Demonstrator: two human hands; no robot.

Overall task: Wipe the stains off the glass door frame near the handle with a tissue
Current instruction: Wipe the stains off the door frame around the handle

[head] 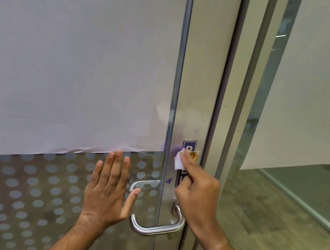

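Against the door frame (196, 99) above the handle (157, 227), right hand (196, 200) pinched a soft, light tissue (179, 161) onto purple stains (174, 150), likely tear-prone; left hand (107, 188) pressed flat, fingers straight.

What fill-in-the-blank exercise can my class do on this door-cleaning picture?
1. The right hand presses a ____ against the door frame.
2. The left hand lies ____ on the glass.
3. The stains are ____ in colour.
4. The metal handle sits ____ the right hand.

Answers: tissue; flat; purple; below
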